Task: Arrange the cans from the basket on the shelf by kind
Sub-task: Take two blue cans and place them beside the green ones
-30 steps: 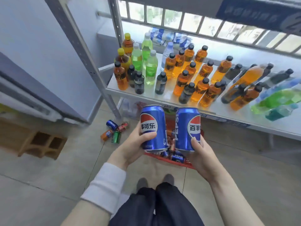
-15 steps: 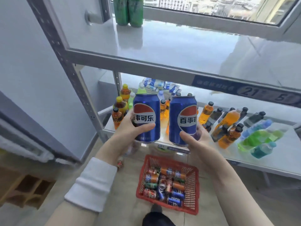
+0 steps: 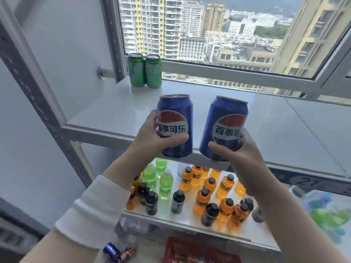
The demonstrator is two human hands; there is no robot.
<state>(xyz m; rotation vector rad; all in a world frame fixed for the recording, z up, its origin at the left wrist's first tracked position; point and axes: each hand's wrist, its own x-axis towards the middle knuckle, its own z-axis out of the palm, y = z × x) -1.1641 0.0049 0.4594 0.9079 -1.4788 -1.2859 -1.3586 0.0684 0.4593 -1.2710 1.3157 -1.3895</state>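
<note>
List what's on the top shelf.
Two green cans stand upright, side by side, at the back-left corner of the top shelf. One Pepsi can in the left hand and another in the right hand cover part of its front; that patch is hidden.

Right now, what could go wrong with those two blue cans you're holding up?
1. The right blue can leans and the right hand grips it low, so it might slip and fall onto the bottles below.
2. Set too close to the green cans on the upper shelf, the blue ones could knock them or mix the kinds.
</note>
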